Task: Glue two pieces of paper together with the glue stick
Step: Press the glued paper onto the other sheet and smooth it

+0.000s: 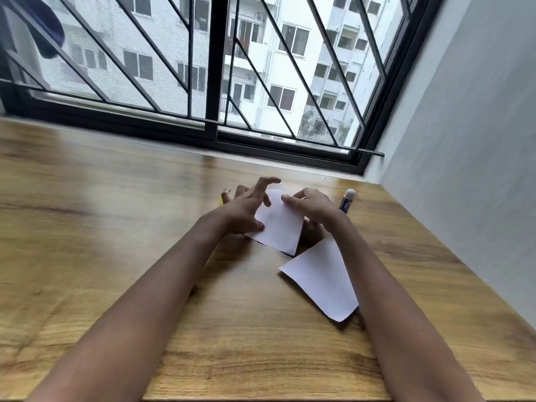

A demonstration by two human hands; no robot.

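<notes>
Grip: both hands on one white sheet. Left hand (246, 210) holds the held sheet (278, 224) at its left edge, thumb pressed on top near the near-left corner, one fingertip on the far part, the other fingers spread and bent above it. Right hand (314, 207) pinches the far-right edge, fingers curled, one fingertip flat on the top face. Cannot tell what lies under the sheet on either side. The sheet's near corner is tilted up off the wood, with a dark shadow line beneath it.

Table (116, 227): wood grain, fills the near and middle field. Both forearms reach across it from the near edge.

Window (214, 68): black frame and slanted bars along the far side, with a white apartment block outside.

Wall (478, 140): plain grey, on the right.

Flat sheet (322, 282): white, lies on the table near and right of the held sheet, partly under the right forearm. Its far corner is just beside the held sheet's near corner.

Glue stick (347, 200): blue body, white cap on, upright on the table, just right of the right hand, apart from both sheets.

Yellow bit (221, 201): small sliver behind the left hand, mostly hidden, cannot identify.
</notes>
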